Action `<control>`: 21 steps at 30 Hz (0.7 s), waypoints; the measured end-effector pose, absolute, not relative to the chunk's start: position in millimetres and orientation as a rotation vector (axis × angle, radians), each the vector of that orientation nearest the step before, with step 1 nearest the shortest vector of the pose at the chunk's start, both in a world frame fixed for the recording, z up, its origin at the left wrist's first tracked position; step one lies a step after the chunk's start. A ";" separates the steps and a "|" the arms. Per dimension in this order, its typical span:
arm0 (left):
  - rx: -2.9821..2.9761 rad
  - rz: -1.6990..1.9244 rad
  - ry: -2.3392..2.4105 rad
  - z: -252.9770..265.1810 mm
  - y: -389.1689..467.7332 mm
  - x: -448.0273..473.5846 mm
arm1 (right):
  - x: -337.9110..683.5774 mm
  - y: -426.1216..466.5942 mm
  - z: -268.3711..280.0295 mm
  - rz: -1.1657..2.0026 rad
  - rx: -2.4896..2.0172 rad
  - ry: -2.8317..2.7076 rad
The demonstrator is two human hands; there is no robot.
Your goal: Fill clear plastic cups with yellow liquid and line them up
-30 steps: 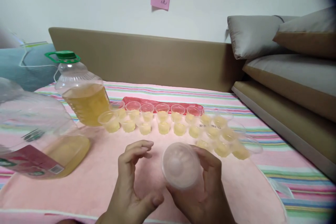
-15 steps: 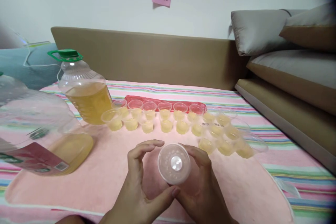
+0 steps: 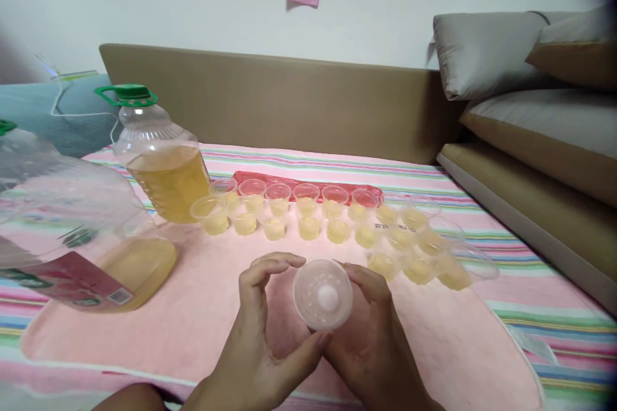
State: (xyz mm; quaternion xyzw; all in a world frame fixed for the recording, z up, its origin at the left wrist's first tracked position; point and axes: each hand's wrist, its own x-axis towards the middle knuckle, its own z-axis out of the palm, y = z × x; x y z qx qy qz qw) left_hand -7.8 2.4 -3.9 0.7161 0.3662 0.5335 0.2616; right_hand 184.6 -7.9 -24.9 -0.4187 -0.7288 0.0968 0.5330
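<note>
A translucent plastic cup (image 3: 315, 308) is held up between my two hands, its round opening turned toward me and a whitish round spot on its base. On its left, my left hand (image 3: 270, 327) curves around it, thumb against the lower side and fingertips by the upper rim. From the right, my right hand (image 3: 373, 327) grips it with bent fingers; the right thumb is mostly hidden. Whether other cups are nested in it I cannot tell. Beyond my hands stand rows of clear plastic cups (image 3: 308, 225) partly filled with pale yellow liquid.
Two large plastic jugs of yellow liquid stand at left, a nearer jug (image 3: 91, 225) and a farther jug (image 3: 166, 173) with a green cap. Behind the cups lies a red plastic package (image 3: 308, 183). A pink mat (image 3: 207, 308) covers striped cloth. Cushions (image 3: 540, 122) are stacked at right.
The whole view has shifted slightly, with the scene a little further right and up. Both hands keep their hold on the cup, which is tilted slightly differently.
</note>
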 end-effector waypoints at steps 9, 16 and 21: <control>1.883 1.578 0.903 -6.2 1.9 -7.0 | 189.4 -11.4 -25.8 0.226 -1.045 -1.788; 1.541 1.786 0.746 7.8 12.3 -16.1 | 185.6 -10.4 -26.5 0.212 -1.066 -1.757; 1.384 1.981 0.723 21.2 28.2 -37.3 | 185.8 -13.1 -26.1 0.234 -1.077 -1.704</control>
